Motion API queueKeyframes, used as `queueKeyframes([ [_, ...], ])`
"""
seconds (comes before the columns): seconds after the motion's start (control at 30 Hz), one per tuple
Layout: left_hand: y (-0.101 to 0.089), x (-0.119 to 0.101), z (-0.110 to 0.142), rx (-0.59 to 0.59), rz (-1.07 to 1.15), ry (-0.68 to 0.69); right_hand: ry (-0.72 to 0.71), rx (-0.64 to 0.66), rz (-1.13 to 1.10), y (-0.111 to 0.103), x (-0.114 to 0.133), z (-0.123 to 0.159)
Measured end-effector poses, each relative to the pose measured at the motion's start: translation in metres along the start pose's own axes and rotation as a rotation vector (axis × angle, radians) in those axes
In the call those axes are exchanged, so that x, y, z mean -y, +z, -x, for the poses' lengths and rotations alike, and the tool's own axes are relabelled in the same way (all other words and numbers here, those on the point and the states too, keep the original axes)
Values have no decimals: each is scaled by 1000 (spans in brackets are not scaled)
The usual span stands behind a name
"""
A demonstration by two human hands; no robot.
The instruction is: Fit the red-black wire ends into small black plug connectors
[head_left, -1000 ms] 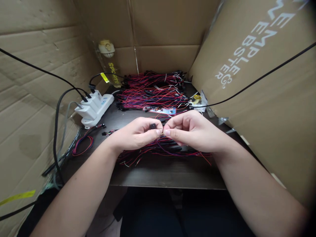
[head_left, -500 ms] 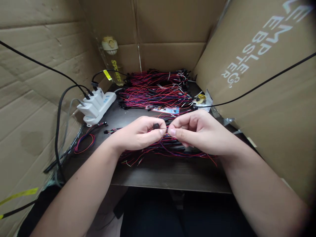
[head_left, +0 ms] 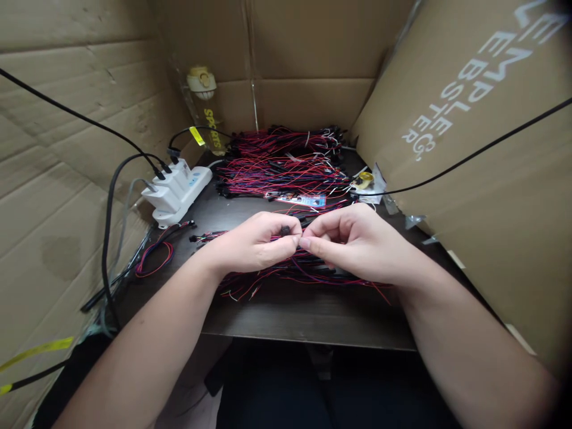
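Pinched black connector (head_left: 285, 230) (left hand (head_left: 261, 243))

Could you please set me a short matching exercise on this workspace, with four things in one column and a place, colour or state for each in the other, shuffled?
Things
1. Power strip
2. Bottle
3. Black connector
4. Wire coil

Descriptions
A. Held in the left hand
B. Looped on the left part of the table
C. Mainly white
D. In the back left corner, with yellow lettering

Right pairs: 1-C, 2-D, 3-A, 4-B
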State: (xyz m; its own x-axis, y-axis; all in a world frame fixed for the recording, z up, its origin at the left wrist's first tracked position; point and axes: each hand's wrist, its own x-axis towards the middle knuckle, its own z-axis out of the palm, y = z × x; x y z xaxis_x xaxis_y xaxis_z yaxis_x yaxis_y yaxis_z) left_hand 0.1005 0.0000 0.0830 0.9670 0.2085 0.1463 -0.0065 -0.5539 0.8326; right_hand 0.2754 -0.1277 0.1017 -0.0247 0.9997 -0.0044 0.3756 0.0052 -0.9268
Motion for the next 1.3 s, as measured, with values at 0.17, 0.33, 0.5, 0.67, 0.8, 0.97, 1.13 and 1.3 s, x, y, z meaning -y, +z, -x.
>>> queueKeyframes([
  [0.17,2,-2,0,-35,56,-50,26,-2,-49,1,-1,-1],
  [0.33,6,-3,-2,-67,94,-11,17,-31,-116,1,-2,-2],
  [0.5,11,2,-5,-195,188,26,25,-38,-165,-3,-2,-1],
  [0.67,10,5,-7,-184,227,31,21,6,-234,-10,0,3],
  [0.8,6,6,-6,-201,218,46,42,66,-291,-17,-2,6],
  [0.97,3,7,-6,-225,233,68,109,146,-309,-26,-6,9],
  [1.13,2,9,-6,-253,285,94,117,183,-174,-31,-6,9],
  [1.3,2,11,-4,-276,412,203,114,131,-132,-31,-8,7],
])
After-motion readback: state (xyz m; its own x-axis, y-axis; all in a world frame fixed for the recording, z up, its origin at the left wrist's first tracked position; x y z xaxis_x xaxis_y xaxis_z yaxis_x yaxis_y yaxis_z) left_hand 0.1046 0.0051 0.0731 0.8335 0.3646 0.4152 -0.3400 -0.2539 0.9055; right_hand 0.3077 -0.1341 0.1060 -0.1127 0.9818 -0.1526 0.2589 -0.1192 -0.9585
